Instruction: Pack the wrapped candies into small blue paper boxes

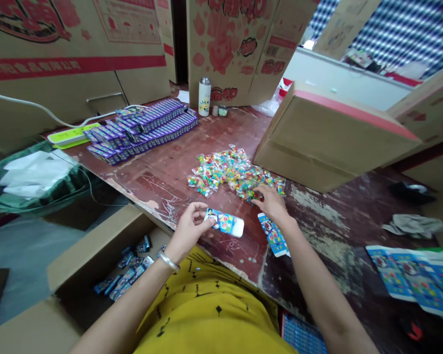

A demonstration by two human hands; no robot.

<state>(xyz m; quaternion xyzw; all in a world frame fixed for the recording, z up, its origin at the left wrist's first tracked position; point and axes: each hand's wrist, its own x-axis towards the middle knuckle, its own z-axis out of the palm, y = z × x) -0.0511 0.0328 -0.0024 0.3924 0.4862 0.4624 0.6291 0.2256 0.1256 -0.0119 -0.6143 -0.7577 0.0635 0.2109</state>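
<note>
My left hand pinches one end of a small printed box, white at its open end, just above the worn red table. My right hand reaches into a heap of small clear packets of coloured sweets; its fingers are curled on the near edge of the heap, and what they grip is too small to tell. A flat blue printed box blank lies under my right wrist.
Rows of filled purple boxes stand at the table's back left beside a power strip. A large cardboard carton lies at the right. An open carton with finished boxes is below left. Flat blanks lie at the right.
</note>
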